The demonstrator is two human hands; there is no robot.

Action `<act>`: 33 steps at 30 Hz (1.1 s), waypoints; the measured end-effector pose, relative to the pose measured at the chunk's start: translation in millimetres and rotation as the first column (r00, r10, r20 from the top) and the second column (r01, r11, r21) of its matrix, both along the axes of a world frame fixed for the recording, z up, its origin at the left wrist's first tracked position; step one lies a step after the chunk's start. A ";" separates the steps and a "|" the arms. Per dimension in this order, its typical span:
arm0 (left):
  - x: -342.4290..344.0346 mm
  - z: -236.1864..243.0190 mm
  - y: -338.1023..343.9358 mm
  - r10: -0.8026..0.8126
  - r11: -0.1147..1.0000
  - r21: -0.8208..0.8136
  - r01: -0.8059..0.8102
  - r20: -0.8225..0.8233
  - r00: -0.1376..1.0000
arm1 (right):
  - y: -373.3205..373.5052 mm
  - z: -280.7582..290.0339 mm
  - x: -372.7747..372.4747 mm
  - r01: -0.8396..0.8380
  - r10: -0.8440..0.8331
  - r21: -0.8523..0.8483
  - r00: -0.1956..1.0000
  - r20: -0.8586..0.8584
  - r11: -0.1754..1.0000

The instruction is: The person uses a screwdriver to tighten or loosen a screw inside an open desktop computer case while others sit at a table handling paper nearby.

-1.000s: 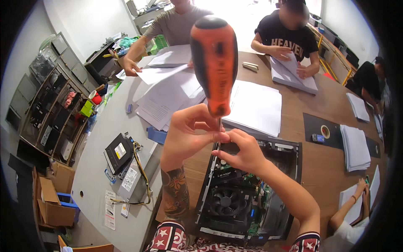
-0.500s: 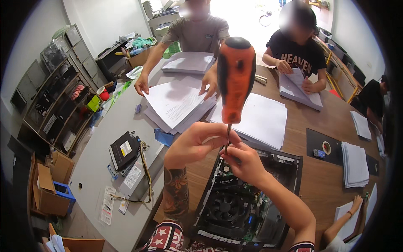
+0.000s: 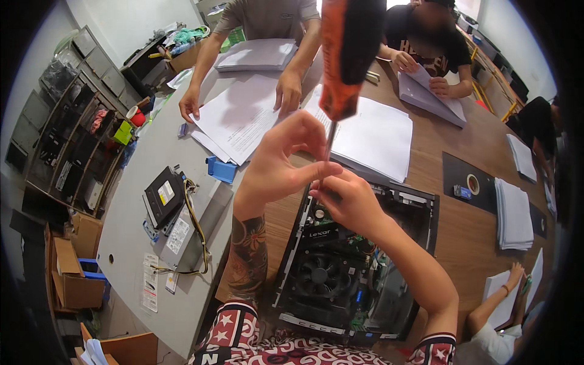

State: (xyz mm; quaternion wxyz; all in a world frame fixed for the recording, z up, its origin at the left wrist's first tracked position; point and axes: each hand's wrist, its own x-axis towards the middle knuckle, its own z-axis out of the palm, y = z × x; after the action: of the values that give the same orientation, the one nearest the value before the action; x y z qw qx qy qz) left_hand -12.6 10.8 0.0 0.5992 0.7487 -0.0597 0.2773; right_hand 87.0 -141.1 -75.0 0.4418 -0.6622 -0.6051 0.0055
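Screwdriver, orange and black handle uppermost, stands near upright above the far end of an open computer case, its thin shaft running down between both hands. Left hand is just left of the shaft, thumb and bent forefinger closed on it in a pinch below the handle, the other fingers curled. Right hand lies lower and to the right, thumb and curled fingers drawn together by the shaft's lower end; the tip is hidden, and I cannot tell whether this hand grips the shaft or some small part. Left forearm, tattooed, rises steeply beside the case's left edge, wrist bent inward; right forearm slants up and leftward across the case's right part, elbow bent wide. Case lies flat on the brown tabletop, round black fan exposed below the hands. On the grey tabletop to the left, a black drive rests against a metal box with a yellow and black cable. Beyond the hands, a co-worker touches printed sheets.
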 end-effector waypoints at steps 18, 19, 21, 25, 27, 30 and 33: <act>-2.3 5.1 2.3 -0.056 0.998 0.009 0.057 -0.083 0.995 | 3.9 1.2 7.3 -0.028 0.027 -0.004 0.987 -0.158 1.000; -2.7 4.9 1.8 -0.020 0.996 0.090 0.026 -0.066 0.998 | 5.3 -0.7 6.9 -0.031 0.036 0.028 0.984 -0.175 0.999; 0.0 2.6 0.0 -0.010 1.000 0.010 0.011 -0.085 0.996 | 4.9 0.1 7.5 -0.025 0.035 0.056 0.982 -0.186 0.998; 4.1 -2.0 0.9 -0.056 0.995 -0.088 0.052 -0.043 0.998 | 2.8 -0.9 7.8 -0.009 0.012 0.011 0.962 -0.274 1.000; 2.6 -2.9 3.6 -0.071 0.994 -0.090 0.065 -0.057 0.996 | 3.8 0.3 4.3 0.003 -0.007 -0.013 0.952 -0.306 1.000; -1.9 -0.4 5.1 -0.072 0.993 -0.101 0.065 -0.072 0.995 | 6.0 8.4 -2.6 0.016 -0.020 -0.015 0.963 -0.270 1.000; -6.6 7.6 4.4 -0.084 0.994 -0.084 0.076 -0.097 0.992 | 4.7 7.3 -1.2 -0.044 0.045 0.010 0.951 -0.305 0.999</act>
State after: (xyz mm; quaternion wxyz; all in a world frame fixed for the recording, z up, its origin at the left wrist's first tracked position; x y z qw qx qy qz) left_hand -19.1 15.2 7.5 0.6415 0.7342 -0.0483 0.2172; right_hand 85.8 -136.4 -67.7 0.5308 -0.6390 -0.5443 0.1166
